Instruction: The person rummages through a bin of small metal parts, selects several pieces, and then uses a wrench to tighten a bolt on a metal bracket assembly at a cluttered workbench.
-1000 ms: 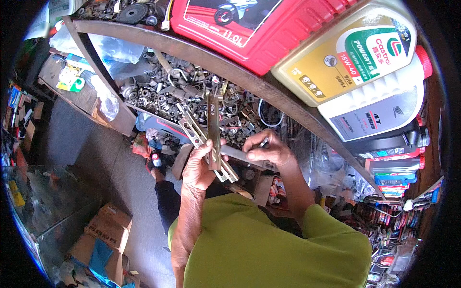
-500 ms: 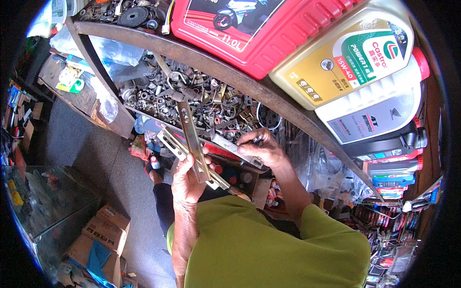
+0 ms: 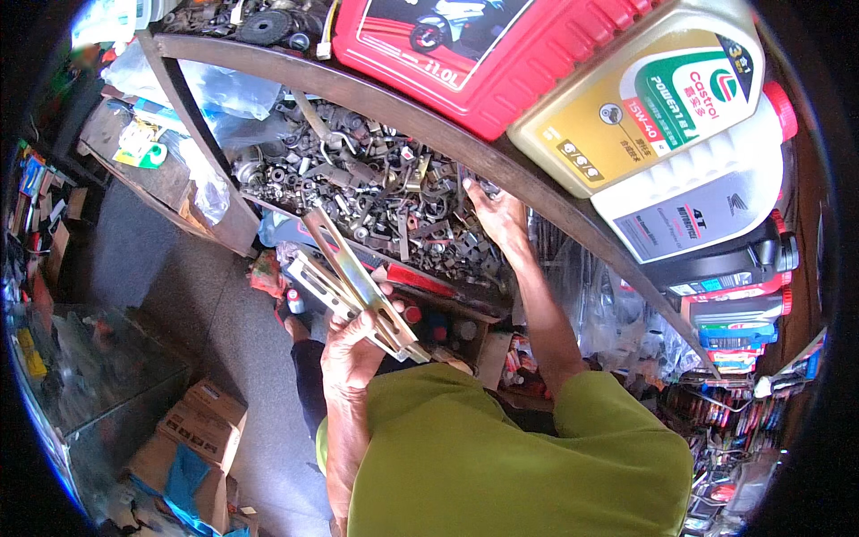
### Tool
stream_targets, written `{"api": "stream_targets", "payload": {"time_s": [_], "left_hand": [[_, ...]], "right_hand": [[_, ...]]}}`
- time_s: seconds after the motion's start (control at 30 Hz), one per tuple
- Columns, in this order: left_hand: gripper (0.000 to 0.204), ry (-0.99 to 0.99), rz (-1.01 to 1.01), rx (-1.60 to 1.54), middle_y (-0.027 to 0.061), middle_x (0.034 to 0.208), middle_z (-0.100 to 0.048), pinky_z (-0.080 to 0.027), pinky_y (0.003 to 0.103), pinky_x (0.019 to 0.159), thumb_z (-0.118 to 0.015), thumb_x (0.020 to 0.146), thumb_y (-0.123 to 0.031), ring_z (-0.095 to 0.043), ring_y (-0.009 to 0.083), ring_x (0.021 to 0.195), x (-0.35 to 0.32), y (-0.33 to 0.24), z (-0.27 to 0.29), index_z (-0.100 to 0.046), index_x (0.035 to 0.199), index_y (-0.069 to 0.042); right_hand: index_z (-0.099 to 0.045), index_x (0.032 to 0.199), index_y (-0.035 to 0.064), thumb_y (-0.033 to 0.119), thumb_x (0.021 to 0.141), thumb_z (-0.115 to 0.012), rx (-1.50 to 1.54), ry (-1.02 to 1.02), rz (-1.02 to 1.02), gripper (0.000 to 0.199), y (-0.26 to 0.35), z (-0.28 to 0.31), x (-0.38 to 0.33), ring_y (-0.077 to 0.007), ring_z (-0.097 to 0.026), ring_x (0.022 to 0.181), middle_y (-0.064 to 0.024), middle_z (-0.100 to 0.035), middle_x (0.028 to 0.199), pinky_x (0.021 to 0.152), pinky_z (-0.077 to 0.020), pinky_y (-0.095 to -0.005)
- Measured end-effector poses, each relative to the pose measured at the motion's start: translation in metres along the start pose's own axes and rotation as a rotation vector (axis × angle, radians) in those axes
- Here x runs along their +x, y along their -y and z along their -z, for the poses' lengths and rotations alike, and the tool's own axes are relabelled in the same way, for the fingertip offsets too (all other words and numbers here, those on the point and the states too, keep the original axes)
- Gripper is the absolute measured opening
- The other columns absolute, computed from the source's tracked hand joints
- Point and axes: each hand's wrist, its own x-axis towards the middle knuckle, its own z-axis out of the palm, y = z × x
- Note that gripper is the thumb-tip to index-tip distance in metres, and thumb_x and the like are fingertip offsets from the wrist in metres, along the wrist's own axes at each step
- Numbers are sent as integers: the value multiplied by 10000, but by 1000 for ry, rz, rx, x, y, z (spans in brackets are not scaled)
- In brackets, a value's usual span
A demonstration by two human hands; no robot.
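Note:
My left hand (image 3: pixel 347 353) is closed around a bundle of slotted metal rails. A long gold-toned rail (image 3: pixel 347 258) lies uppermost, slanting up to the left. Beneath it sit paler slotted rails (image 3: pixel 313 282); how many overlap there I cannot tell. My right hand (image 3: pixel 497 219) reaches over the right end of a bin heaped with small metal parts (image 3: pixel 367 192). Its thumb is stretched out, but the other fingers are mostly hidden near the shelf edge, and I see nothing clearly held in it.
A brown metal shelf beam (image 3: pixel 394 103) crosses above the bin. On it stand a red jug (image 3: pixel 483 98), a gold oil bottle (image 3: pixel 626 107) and a grey oil bottle (image 3: pixel 689 201). Cardboard boxes (image 3: pixel 201 421) sit on the floor at lower left, beside a glass case (image 3: pixel 98 376).
My right hand has moved up and away to the bin's right end; the grey slotted strip no longer shows in it. The rails in my left hand have tilted further left.

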Motion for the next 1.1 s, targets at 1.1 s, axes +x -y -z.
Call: {"api": "stream_targets", "payload": {"time_s": [1.1], "left_hand": [[331, -367, 37, -26, 58, 1021, -622, -463, 400, 916, -661, 855, -243, -590, 210, 956, 0, 27, 52, -569, 1119, -67]], "right_hand": [[-638, 817, 36, 287, 793, -652, 115, 907, 95, 253, 126, -17, -109, -338, -641, 639, -154, -639, 679, 615, -502, -462]]}}
